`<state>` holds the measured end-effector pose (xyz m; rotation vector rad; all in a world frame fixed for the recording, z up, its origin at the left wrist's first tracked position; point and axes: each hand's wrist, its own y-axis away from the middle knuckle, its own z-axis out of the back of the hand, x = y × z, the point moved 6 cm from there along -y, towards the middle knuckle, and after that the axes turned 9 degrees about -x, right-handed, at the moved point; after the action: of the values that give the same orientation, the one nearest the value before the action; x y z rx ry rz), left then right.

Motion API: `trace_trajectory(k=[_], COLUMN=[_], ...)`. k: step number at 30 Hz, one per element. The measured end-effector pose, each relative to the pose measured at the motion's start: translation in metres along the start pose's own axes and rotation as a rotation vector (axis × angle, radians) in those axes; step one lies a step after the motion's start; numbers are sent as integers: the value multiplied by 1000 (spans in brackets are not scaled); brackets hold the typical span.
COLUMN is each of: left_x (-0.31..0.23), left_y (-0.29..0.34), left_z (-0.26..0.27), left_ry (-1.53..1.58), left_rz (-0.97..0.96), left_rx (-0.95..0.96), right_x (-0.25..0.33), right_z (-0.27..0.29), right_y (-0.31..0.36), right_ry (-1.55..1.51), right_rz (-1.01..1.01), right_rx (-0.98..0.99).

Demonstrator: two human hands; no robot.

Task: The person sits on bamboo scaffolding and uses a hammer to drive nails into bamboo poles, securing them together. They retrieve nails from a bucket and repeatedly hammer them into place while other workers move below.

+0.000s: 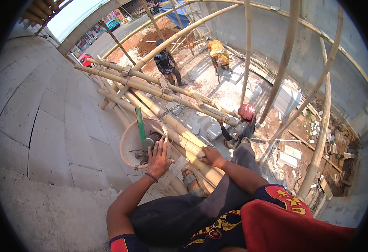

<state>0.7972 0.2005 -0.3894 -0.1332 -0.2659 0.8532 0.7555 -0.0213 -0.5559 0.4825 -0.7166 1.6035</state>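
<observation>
My left hand (158, 159), with a dark band at the wrist, lies with its fingers stretched out over the near rim of a pale, dusty bucket (126, 145). From the bucket rises a tool with a flat green handle (140, 122) and a dark, rounded part near my fingertips; its kind is unclear. Other dark items inside are partly hidden. My right hand (213, 158) is wrapped over a thick bamboo pole (191, 147) of the scaffold. Below, between my hands, my sandalled foot (192, 182) rests on the poles beside a short pale board (173, 171).
A block wall (54, 126) runs along the left. Upright and slanting bamboo poles (282, 63) stand at the right. Below are a person in a red head covering (247, 112), one in orange (219, 52), another in dark clothes (165, 63), and white blocks (289, 157) amid rubble.
</observation>
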Motion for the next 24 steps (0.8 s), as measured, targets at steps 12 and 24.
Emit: trace_trajectory(k=[12,24], left_x=[0,1], left_y=[-1,-3], left_z=[-17,-16], left_ry=[106,122], left_rz=[42,52], left_rx=[82,126], right_x=[-3,-13], right_z=[-6,-14], right_y=[1,-4], right_ry=[85,1], right_rz=[28,72], right_rx=[-76,-81])
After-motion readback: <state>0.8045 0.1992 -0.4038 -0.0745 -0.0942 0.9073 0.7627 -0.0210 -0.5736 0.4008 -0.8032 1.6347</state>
